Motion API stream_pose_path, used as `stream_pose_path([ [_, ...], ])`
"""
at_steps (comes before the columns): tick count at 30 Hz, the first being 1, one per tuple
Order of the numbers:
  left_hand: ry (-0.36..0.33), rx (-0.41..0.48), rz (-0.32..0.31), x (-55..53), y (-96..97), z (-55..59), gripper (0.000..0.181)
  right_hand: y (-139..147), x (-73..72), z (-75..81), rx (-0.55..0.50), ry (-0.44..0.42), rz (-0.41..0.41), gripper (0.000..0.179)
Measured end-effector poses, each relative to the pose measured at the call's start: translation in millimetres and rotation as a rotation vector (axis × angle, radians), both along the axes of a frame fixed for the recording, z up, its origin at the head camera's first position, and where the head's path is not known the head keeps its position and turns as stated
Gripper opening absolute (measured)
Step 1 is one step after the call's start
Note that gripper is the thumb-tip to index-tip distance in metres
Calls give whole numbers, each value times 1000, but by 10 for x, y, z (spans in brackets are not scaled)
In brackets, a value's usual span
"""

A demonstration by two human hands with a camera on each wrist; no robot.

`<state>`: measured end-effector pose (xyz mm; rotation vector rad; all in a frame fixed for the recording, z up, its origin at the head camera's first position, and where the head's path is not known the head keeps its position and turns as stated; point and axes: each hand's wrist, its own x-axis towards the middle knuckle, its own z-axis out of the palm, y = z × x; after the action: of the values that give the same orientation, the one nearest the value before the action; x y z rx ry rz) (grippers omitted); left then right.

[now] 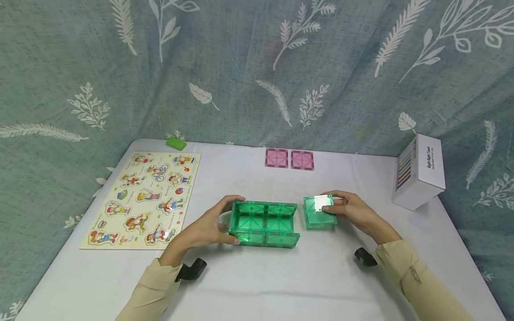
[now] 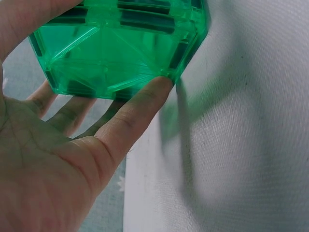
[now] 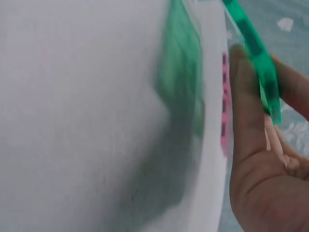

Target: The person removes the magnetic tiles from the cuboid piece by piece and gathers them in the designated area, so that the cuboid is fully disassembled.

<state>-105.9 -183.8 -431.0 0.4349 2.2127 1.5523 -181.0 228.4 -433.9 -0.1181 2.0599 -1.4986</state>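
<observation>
A long, open-topped box of translucent green magnetic tiles [image 1: 253, 239] stands at the table's middle, its right end without a wall. My left hand [image 1: 205, 228] grips its left end, thumb at the near side and fingers at the far side. The left wrist view shows that green end wall [image 2: 101, 63] between thumb and fingers of the left hand [image 2: 58, 164]. To the right, my right hand [image 1: 355, 215] pinches a square green magnetic tile [image 1: 315, 217] by its right edge. Seen edge-on in the right wrist view, this tile [image 3: 258, 55] sits between the right hand's [image 3: 263, 174] thumb and fingers, above its green shadow.
Two pink square tiles [image 1: 277, 158] lie side by side at the back. A picture puzzle board [image 1: 136, 200] covers the left side, with a small green block [image 1: 176, 143] behind it. A white box [image 1: 419, 171] stands at the right edge. Patterned cloth [image 1: 241, 67] hangs behind the table.
</observation>
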Motion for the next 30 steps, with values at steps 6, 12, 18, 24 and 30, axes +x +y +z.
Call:
stream_pose_path([
  [6, -2, 4, 3, 2, 0, -8, 104, 82, -139, -13, 79, -11, -93, 43],
  [12, -4, 11, 2, -1, -1, -10, 105, 163, -310, -21, 121, -12, -183, 48],
  [18, -8, 2, 4, 0, 0, -2, 104, 217, -474, -10, 143, -32, -289, 57],
  [24, -10, 6, 1, 4, 2, 0, 104, 212, -620, 10, -7, -64, -393, 70],
  [30, -6, 5, 1, 10, -3, -3, 104, 191, -742, 34, -81, -103, -449, 72],
])
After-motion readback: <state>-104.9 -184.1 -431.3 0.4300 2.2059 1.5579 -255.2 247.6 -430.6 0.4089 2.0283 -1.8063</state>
